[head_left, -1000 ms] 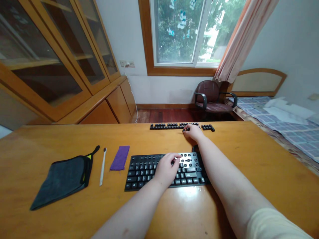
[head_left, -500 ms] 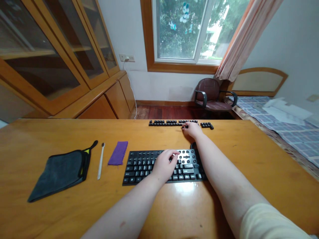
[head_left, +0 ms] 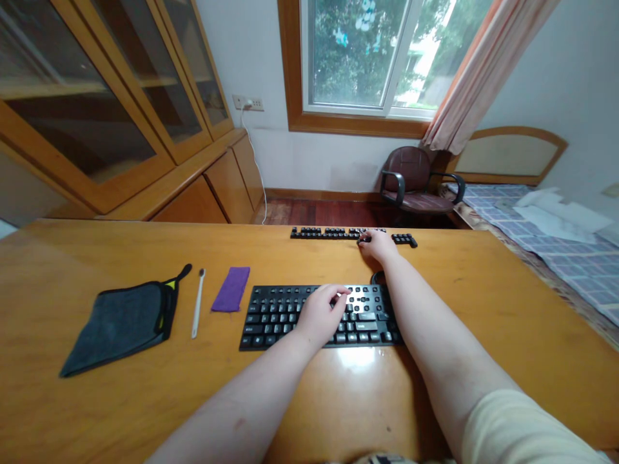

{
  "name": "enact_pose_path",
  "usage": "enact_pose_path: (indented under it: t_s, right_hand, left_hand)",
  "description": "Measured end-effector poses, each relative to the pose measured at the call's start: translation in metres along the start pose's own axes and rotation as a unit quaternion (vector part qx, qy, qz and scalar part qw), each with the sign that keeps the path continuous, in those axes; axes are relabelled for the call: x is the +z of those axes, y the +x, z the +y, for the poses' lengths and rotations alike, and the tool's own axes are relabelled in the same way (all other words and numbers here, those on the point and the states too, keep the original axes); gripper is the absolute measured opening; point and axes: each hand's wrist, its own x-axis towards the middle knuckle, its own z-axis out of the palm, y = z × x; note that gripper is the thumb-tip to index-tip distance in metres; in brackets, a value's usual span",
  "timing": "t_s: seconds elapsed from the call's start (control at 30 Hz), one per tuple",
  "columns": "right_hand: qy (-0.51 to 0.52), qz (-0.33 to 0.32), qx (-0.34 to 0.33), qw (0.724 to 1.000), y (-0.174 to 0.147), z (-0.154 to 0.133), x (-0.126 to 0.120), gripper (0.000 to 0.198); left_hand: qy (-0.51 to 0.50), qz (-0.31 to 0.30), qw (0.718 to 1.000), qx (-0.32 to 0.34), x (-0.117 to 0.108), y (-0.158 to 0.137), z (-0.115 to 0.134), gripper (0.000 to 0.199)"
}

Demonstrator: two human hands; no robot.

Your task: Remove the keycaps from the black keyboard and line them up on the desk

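Observation:
A black keyboard (head_left: 275, 319) lies on the wooden desk in front of me, with bare key sockets (head_left: 363, 298) at its upper right. My left hand (head_left: 322, 312) rests over the middle of the keyboard, thumb and forefinger pinched at the edge of the bare sockets. Whatever is between those fingertips is hidden. At the far side of the desk, my right hand (head_left: 377, 246) pinches a small black keycap (head_left: 363, 240) beside the rows of loose keycaps (head_left: 319, 234). A further group of keycaps (head_left: 404, 240) sits to the right of this hand.
Left of the keyboard lie a purple cloth (head_left: 231, 289), a white toothbrush (head_left: 198, 306) and a folded grey cloth pouch (head_left: 123, 325). A coiled black cable (head_left: 378, 278) is behind the keyboard. Beyond the desk (head_left: 309, 399) stand a chair (head_left: 411, 180) and a bed (head_left: 546, 212).
The whole view has shifted slightly. My right hand has moved a little to the right along the keycap rows, its fingers drawn closer together. My left hand stays on the keyboard.

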Motion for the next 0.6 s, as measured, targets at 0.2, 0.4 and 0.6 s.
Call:
enact_pose_path:
  t_s: [0.2,0.4,0.6]
  right_hand:
    - [-0.004,0.000,0.004,1.000,0.0017,0.0022,0.0010,0.020]
    - [-0.003,0.005,0.004,1.000,0.0032,0.0034,0.0029,0.021]
    - [0.011,0.008,0.017,1.000,0.0017,0.0021,0.0012,0.024]
  left_hand:
    - [0.000,-0.001,1.000,-0.002,-0.0006,0.0001,0.0012,0.018]
    - [-0.004,-0.003,1.000,-0.006,-0.0011,-0.0002,0.0021,0.018]
    - [-0.001,-0.006,1.000,-0.006,-0.0014,-0.0001,0.0019,0.018]
